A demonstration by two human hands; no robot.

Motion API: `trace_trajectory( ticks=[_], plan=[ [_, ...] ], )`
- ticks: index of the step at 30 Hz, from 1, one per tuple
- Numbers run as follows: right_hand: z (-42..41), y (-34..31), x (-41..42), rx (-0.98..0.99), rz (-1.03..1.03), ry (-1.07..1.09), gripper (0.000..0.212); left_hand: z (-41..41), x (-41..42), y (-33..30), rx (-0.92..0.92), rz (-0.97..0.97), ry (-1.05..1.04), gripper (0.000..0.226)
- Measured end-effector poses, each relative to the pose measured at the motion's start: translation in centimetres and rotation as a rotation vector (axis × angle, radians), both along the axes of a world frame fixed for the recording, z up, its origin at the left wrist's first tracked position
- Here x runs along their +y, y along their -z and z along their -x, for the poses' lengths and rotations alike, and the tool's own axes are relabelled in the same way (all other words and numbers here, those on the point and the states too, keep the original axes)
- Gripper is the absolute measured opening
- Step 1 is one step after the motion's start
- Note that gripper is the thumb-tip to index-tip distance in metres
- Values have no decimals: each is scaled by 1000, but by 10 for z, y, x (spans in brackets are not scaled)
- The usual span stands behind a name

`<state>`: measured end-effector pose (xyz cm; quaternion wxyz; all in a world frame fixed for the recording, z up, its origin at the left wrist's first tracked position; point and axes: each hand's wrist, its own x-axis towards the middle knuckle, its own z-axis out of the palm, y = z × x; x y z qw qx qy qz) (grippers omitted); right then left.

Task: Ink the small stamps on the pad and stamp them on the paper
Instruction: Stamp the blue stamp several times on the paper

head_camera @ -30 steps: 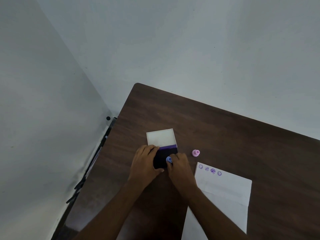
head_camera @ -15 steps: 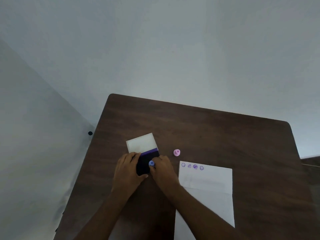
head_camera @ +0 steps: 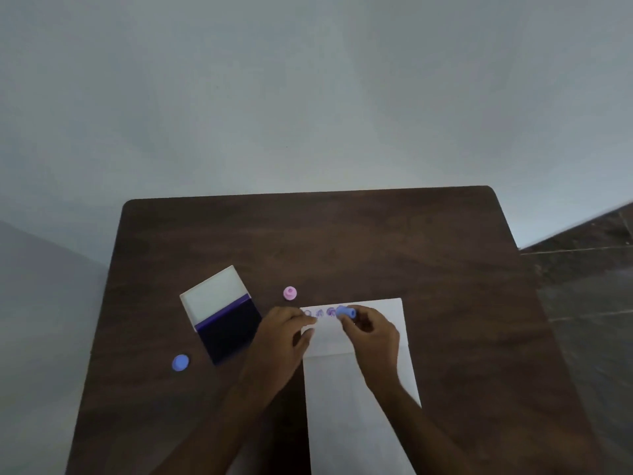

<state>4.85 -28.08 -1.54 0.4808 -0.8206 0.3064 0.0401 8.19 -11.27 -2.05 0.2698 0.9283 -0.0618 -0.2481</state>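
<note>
The right hand (head_camera: 371,332) pinches a small blue plastic stamp (head_camera: 346,312) tilted over the row of round purple prints on the creased white paper (head_camera: 356,378). The left hand (head_camera: 281,337), loosely curled and holding nothing, rests on the paper's corner beside the open rectangular ink pad (head_camera: 226,320) on the dark wood-grain table (head_camera: 342,241).
</note>
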Motion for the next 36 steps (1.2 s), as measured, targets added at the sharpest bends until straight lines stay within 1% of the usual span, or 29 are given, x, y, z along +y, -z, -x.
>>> trace_trajectory(
  ticks=[2, 3, 5, 7, 9, 13, 19, 22, 26, 36],
  plan=[
    [-2, 5, -13, -15, -29, 88, 25, -5, -20, 1, -85, 93, 66, 33],
    [-3, 8, -18, -27, -41, 115, 26, -6, -27, 1, -124, 124, 63, 29],
    [-5, 14, -24, -44, -48, 133, 26, -9, -39, 1, -153, 99, 32, 29],
    [-6, 21, -27, -44, -49, 134, 28, -10, -47, 6, -140, 38, 8, 36],
    [-8, 27, -28, -41, -49, 128, 28, -11, -53, 12, -151, 42, 36, 40],
    [-11, 36, -29, -16, -42, 117, 29, -7, -60, 18, -161, -34, 39, 47],
    [-11, 42, -29, -53, 23, 54, 23, -5, -66, 26, -235, -22, 35, 42],
    [-10, 45, -29, -79, 33, 50, 19, -8, -69, 28, -236, -11, 2, 39],
    [-10, 46, -29, -83, 60, 36, 18, -9, -73, 28, -208, -4, -58, 38],
    [-13, 46, -26, -75, 98, 4, 20, -7, -72, 28, -227, 54, -86, 36]
  ],
)
